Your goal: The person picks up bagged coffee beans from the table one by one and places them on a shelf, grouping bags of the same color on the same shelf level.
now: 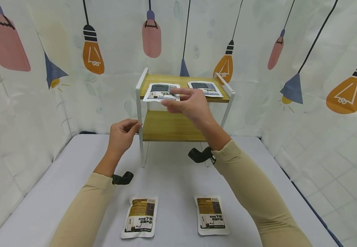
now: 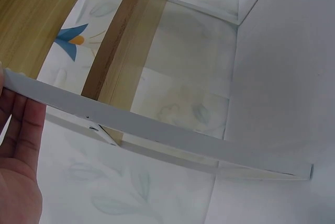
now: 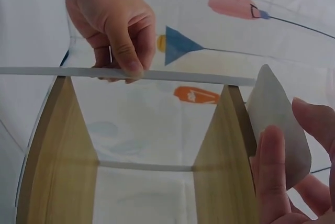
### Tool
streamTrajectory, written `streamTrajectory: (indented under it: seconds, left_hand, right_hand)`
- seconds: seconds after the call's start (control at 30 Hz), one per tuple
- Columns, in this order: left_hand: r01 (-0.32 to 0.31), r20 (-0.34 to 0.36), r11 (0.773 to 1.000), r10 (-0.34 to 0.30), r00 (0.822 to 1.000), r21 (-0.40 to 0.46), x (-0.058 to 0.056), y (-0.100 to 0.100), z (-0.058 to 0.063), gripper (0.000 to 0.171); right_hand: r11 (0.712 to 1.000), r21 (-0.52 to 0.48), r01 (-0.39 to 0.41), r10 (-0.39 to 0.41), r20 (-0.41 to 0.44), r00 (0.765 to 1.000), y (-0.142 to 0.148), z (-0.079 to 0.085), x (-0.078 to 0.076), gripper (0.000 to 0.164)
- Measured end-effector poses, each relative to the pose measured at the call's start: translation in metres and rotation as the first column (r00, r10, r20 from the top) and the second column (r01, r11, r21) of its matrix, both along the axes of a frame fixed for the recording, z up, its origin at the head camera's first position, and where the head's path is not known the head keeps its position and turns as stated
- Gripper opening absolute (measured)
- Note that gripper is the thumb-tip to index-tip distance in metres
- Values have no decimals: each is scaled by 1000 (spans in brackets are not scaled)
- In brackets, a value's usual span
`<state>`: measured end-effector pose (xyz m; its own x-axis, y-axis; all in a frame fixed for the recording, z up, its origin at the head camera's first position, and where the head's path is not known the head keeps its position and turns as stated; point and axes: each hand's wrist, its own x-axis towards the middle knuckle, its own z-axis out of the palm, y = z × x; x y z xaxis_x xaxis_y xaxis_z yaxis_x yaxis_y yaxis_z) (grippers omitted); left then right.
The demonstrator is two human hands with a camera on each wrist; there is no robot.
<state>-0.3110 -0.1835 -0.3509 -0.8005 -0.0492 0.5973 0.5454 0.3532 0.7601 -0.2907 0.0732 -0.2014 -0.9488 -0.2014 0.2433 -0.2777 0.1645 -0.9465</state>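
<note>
A small two-tier shelf rack with wooden boards and a white frame stands at the back of the table. My left hand pinches its white front left leg between thumb and fingers, at about mid-height. With my right hand I grip the near right edge of a flat white pouch with a printed label, over the left part of the top board. The right wrist view shows the plain underside of this pouch between thumb and fingers, against the board edge. A second white pouch lies on the top board's right side.
Two more pouches with brown and white labels lie on the white table near me, the left pouch and the right pouch. Patterned fabric walls with printed lamps enclose the table at the back and sides.
</note>
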Motion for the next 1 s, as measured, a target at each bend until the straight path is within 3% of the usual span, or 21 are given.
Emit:
streamTrajectory:
  seconds: [0.2, 0.53, 1.0]
  left_hand:
    - [10, 20, 1000, -10, 1000, 4, 24, 9, 22, 21]
    - [19, 4, 1000, -19, 1000, 13, 23, 9, 22, 20]
    - [9, 12, 1000, -9, 1000, 2, 23, 9, 22, 21]
  right_hand:
    - [997, 48, 56, -55, -33, 998, -3, 3, -2, 53]
    - [992, 85, 95, -90, -52, 995, -6, 5, -7, 48]
    - [965, 215, 151, -132, -101, 986, -6, 12, -13, 49]
